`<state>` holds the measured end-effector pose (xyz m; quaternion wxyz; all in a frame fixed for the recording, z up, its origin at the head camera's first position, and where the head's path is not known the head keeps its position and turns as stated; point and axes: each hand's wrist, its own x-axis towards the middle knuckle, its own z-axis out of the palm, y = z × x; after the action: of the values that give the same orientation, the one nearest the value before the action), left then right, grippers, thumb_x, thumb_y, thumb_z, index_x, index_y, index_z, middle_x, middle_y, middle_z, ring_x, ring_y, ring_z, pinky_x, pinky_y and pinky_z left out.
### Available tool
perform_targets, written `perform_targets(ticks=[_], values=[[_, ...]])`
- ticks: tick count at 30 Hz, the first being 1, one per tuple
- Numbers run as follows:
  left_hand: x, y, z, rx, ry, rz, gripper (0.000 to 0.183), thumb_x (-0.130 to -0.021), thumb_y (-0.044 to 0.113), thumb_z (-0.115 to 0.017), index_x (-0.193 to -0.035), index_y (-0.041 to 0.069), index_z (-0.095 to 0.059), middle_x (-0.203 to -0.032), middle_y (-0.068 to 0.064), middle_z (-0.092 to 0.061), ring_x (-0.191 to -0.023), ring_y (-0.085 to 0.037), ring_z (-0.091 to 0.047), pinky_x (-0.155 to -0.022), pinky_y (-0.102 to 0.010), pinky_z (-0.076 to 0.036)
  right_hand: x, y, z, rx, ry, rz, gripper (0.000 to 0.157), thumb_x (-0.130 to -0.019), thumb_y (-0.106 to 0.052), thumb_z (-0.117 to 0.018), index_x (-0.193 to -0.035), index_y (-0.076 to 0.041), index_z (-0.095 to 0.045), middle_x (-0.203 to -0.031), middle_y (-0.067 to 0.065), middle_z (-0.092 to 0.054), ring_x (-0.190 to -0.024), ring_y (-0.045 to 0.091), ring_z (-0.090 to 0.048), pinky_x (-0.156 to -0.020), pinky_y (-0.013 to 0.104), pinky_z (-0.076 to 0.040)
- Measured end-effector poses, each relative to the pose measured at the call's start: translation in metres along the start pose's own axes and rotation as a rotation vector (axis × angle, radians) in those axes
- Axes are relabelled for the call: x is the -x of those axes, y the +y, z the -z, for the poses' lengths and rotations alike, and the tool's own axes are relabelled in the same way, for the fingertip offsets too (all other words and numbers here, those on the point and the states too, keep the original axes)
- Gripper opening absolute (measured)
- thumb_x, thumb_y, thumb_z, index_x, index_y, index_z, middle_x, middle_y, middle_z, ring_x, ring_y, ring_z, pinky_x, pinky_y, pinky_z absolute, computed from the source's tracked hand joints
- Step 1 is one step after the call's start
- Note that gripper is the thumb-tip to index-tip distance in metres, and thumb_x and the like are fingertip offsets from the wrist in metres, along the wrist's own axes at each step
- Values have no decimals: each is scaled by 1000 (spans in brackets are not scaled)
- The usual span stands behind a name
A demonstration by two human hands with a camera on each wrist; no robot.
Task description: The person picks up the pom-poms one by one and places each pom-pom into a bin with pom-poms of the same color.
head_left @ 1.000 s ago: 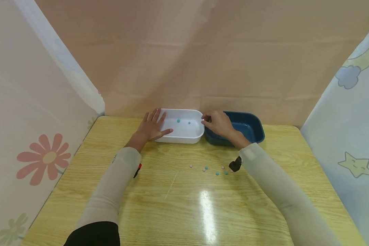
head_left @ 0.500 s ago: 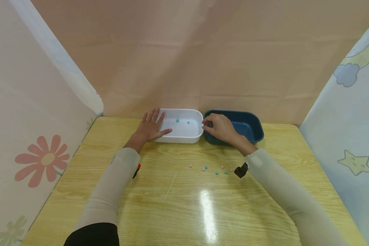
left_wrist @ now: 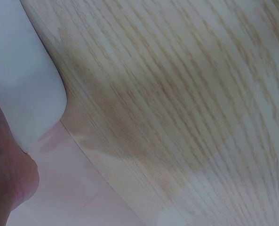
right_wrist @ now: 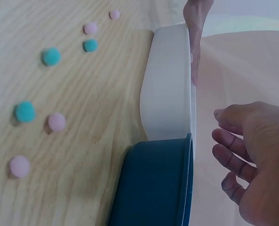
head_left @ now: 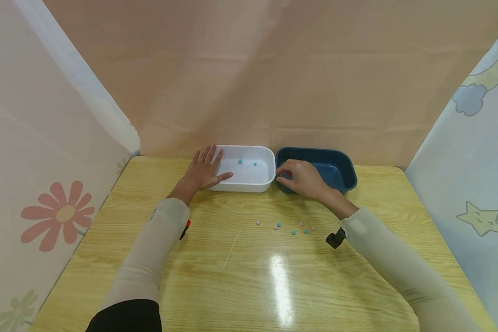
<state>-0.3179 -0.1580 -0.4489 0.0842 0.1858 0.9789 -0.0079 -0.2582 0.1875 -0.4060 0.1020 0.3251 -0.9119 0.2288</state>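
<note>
My left hand [head_left: 202, 170] rests with spread fingers on the left end of a white plastic bin [head_left: 246, 188]. Inside that bin lie two small teal balls, one [head_left: 240, 162] left of the other [head_left: 255, 164]. Over the left part of a dark blue bin [head_left: 343, 173] hovers my right hand [head_left: 302, 178], fingers loosely bent. In the right wrist view, the thumb and fingers [right_wrist: 231, 160] are apart, with nothing seen between them. On the table in front of the bins are three teal balls [head_left: 293, 233] and several pink balls [head_left: 275, 227].
Both bins stand side by side at the back of the wooden table [head_left: 216, 276], against a tan backdrop [head_left: 274, 83]. Patterned sheets close off the left [head_left: 8, 138] and right [head_left: 481, 161] sides.
My right hand has moved from the white bin's right rim a little to the right and nearer to me, over the blue bin. The left hand stays in place.
</note>
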Motion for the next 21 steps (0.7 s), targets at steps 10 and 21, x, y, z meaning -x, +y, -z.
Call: perform_targets(ticks=[10, 21], values=[[6, 4, 1, -12, 30, -19, 100, -103, 78, -23, -170, 12, 9, -177, -16, 15, -164, -35, 12, -130, -59, 4, 20, -9, 2, -8, -30, 54, 18, -93, -14, -83, -108, -3, -81, -95, 6, -75, -81, 23, -70, -68, 37, -57], [6, 4, 2, -14, 31, -12, 99, -103, 77, -24, -170, 11, 7, -177, -17, 13, -164, -35, 11, -130, -60, 5, 40, -9, 0, -55, -40, 98, 15, -91, -11, -85, -105, -8, -82, -90, -1, -72, -77, 13, -66, -65, 29, -54]])
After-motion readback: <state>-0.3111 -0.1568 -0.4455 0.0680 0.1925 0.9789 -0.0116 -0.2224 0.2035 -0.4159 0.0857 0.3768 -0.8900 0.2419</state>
